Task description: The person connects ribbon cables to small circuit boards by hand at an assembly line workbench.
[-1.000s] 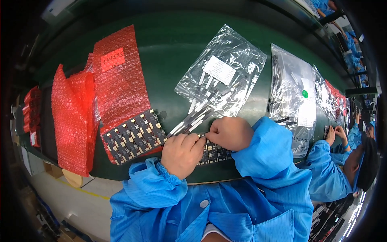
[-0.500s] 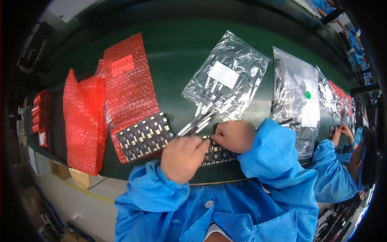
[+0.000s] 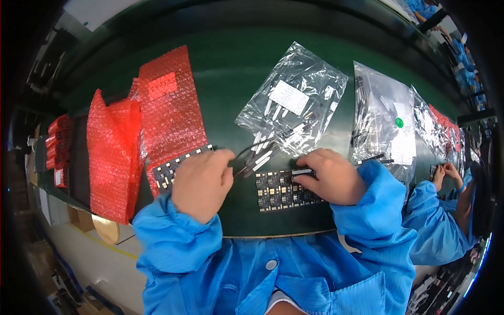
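My right hand pinches a slim black-and-white strip between thumb and fingers, over the top edge of a black circuit board panel. That panel lies flat, and its right end is partly under my hand. My left hand is above a second circuit board panel, hiding much of it; its thumb and forefinger are apart, its other fingers hidden. Close to its fingertips, loose strips stick out of a clear plastic bag with a white label. A blurred dark thin strip curves there.
Red bubble wrap lies under and behind the left panel, with more red wrap beside it. Another clear bag of strips is to the right. Past it, a co-worker's hands are at the bench. The green bench ends near my body.
My hands have drawn apart: the left has gone left over the other panel, the right slightly right. More of the middle panel shows, and the strip in my right hand is now visible.
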A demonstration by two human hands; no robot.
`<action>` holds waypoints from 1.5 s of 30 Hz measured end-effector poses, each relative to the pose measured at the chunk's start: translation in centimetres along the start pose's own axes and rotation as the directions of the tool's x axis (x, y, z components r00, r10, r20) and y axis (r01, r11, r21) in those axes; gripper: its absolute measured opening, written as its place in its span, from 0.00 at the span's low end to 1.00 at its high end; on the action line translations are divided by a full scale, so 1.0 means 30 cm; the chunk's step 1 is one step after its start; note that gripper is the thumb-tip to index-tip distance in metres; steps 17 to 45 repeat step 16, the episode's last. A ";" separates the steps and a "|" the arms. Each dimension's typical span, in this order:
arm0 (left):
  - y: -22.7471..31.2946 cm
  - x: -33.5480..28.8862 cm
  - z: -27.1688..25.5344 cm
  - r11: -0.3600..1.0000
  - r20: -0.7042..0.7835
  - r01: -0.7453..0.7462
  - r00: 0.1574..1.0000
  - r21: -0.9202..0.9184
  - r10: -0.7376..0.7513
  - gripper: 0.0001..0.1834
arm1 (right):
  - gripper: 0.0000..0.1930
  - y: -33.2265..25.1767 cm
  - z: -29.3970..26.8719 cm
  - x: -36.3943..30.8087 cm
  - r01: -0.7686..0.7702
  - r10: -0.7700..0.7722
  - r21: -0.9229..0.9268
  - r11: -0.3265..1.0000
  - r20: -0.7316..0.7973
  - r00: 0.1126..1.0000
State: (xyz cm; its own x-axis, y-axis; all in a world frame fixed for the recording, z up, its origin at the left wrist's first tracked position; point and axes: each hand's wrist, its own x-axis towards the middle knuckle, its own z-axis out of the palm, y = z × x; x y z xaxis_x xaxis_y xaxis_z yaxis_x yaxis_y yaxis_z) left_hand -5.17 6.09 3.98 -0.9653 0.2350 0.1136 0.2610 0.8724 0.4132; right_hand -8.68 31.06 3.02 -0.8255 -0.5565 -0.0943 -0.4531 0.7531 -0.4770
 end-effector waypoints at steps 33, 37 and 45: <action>0.122 -0.030 -0.040 0.899 -0.104 -0.248 0.969 -0.361 0.226 0.13 | 0.20 -0.183 -0.098 0.002 0.299 -0.302 0.308 0.903 -0.039 0.952; 0.122 -0.030 -0.040 0.899 -0.104 -0.248 0.969 -0.361 0.226 0.13 | 0.20 -0.183 -0.098 0.002 0.299 -0.302 0.308 0.903 -0.039 0.952; 0.122 -0.030 -0.040 0.899 -0.104 -0.248 0.969 -0.361 0.226 0.13 | 0.20 -0.183 -0.098 0.002 0.299 -0.302 0.308 0.903 -0.039 0.952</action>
